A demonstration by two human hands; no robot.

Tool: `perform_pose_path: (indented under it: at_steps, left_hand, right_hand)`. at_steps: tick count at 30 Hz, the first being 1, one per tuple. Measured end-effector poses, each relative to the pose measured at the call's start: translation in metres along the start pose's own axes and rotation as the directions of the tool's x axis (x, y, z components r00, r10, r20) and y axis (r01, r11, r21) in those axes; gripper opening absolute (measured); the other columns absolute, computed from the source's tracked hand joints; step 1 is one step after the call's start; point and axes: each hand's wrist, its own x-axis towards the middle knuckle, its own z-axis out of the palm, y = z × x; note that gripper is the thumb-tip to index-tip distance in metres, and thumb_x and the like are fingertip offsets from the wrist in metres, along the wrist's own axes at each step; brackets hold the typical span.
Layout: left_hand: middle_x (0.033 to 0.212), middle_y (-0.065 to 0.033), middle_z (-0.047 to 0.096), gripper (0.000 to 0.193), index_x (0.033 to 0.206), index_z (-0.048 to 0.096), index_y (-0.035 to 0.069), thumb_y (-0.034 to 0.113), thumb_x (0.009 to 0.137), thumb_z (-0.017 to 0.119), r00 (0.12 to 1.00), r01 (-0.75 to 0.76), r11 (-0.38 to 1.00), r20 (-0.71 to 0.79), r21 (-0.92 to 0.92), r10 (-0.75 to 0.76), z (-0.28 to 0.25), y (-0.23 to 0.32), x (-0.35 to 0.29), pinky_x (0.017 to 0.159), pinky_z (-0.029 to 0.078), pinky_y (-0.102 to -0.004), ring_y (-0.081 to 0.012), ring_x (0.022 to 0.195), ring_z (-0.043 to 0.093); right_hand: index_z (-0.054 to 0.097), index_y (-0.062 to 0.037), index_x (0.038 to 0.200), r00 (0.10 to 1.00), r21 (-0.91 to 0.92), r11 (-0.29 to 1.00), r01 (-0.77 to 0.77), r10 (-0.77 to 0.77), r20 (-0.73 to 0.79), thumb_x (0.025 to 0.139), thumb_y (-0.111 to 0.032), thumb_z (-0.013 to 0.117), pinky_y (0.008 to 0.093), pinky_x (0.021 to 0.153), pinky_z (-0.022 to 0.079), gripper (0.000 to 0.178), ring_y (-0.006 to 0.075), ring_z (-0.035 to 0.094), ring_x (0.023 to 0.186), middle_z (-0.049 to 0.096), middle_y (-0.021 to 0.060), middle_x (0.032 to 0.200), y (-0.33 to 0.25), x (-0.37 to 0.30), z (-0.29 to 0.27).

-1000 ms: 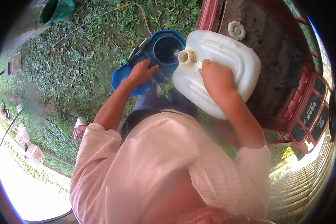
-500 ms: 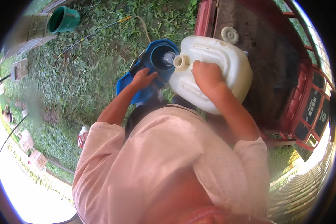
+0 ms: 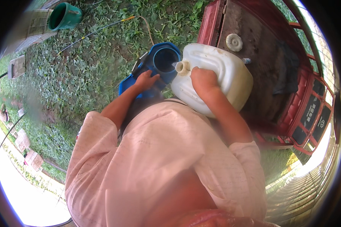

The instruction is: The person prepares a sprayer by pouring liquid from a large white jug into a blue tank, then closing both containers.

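Note:
My right hand (image 3: 205,80) is closed around the handle of a white plastic jerrycan (image 3: 235,77). The can lies tilted, with its uncapped spout (image 3: 183,68) pointing left over a round opening. A little clear water (image 3: 174,65) runs from the spout into that opening, which is the wide mouth (image 3: 166,48) of a blue sprayer tank (image 3: 127,84). My left hand (image 3: 145,80) grips the tank beside its mouth, with the fingertips partly hidden. From the tank's far side a thin hose (image 3: 147,28) leads to a spray lance (image 3: 102,31) on the grass.
To the right stands a red cargo vehicle with a brown, dirty bed (image 3: 250,22). A round white cap (image 3: 234,42) and a dark cloth (image 3: 288,68) lie on the bed. A green bucket (image 3: 74,17) is at the far left, beside a pale crate (image 3: 36,24).
The water from the spout has thinned from a broad splash to a small trickle. The jerrycan has shifted slightly toward me. My left hand keeps its place on the tank.

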Motion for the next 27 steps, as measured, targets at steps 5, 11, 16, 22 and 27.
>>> perform_pose_path:
  at_steps: [5, 11, 16, 22, 27]
  left_hand:
    - [0.111, -0.0260, 0.060, 0.064, 0.114, 0.056, -0.006, 0.050, 0.082, 0.057, 0.999, 0.032, 0.999, 0.029, 0.026, -0.033, -0.002, 0.000, 0.007, 0.094, 0.042, -0.0402, -0.0374, 0.109, 0.056]
    - [0.113, -0.0263, 0.060, 0.067, 0.116, 0.055, -0.006, 0.051, 0.082, 0.057, 0.998, 0.036, 0.999, 0.057, 0.009, -0.037, 0.002, 0.000, 0.010, 0.095, 0.042, -0.0396, -0.0371, 0.110, 0.055]
    - [0.115, -0.0262, 0.059, 0.070, 0.119, 0.054, -0.007, 0.052, 0.082, 0.056, 0.987, 0.096, 0.995, 0.127, -0.006, -0.095, 0.001, 0.002, 0.013, 0.096, 0.042, -0.0382, -0.0363, 0.112, 0.054]
    - [0.116, -0.0256, 0.058, 0.071, 0.120, 0.053, -0.007, 0.053, 0.082, 0.055, 0.988, 0.114, 0.993, 0.113, -0.044, -0.108, 0.010, 0.001, 0.012, 0.096, 0.041, -0.0374, -0.0355, 0.113, 0.054]
    - [0.113, -0.0248, 0.060, 0.069, 0.118, 0.055, -0.006, 0.054, 0.082, 0.055, 0.991, 0.101, 0.995, 0.087, 0.016, -0.102, 0.009, 0.009, 0.006, 0.093, 0.043, -0.0377, -0.0352, 0.109, 0.057]
  right_hand:
    - [0.066, -0.0039, 0.082, 0.999, 0.014, 1.000, -0.025, 0.024, 0.041, 0.080, -0.007, 0.052, 0.0410, 0.062, 0.053, 0.014, 0.0299, 0.067, 0.070, 0.067, 0.0146, 0.074, -0.004, 0.003, -0.010]
    - [0.061, -0.0038, 0.076, 0.999, -0.002, 1.000, -0.002, 0.002, -0.049, 0.077, -0.007, 0.055, 0.0395, 0.054, 0.053, 0.007, 0.0290, 0.067, 0.063, 0.066, 0.0151, 0.069, 0.004, 0.000, 0.000]
    - [0.062, -0.0039, 0.076, 0.999, 0.023, 1.000, -0.016, 0.017, -0.035, 0.079, -0.010, 0.056, 0.0402, 0.057, 0.053, 0.009, 0.0297, 0.067, 0.064, 0.066, 0.0155, 0.070, 0.006, -0.003, -0.002]
    - [0.062, -0.0044, 0.076, 0.999, 0.039, 0.998, -0.042, 0.043, -0.025, 0.081, -0.015, 0.058, 0.0403, 0.058, 0.053, 0.012, 0.0296, 0.067, 0.065, 0.066, 0.0157, 0.071, 0.010, -0.008, -0.004]
    - [0.063, -0.0052, 0.076, 0.998, 0.007, 0.999, -0.037, 0.038, -0.051, 0.081, -0.016, 0.059, 0.0405, 0.057, 0.053, 0.013, 0.0292, 0.067, 0.064, 0.066, 0.0149, 0.071, 0.012, -0.010, 0.001]
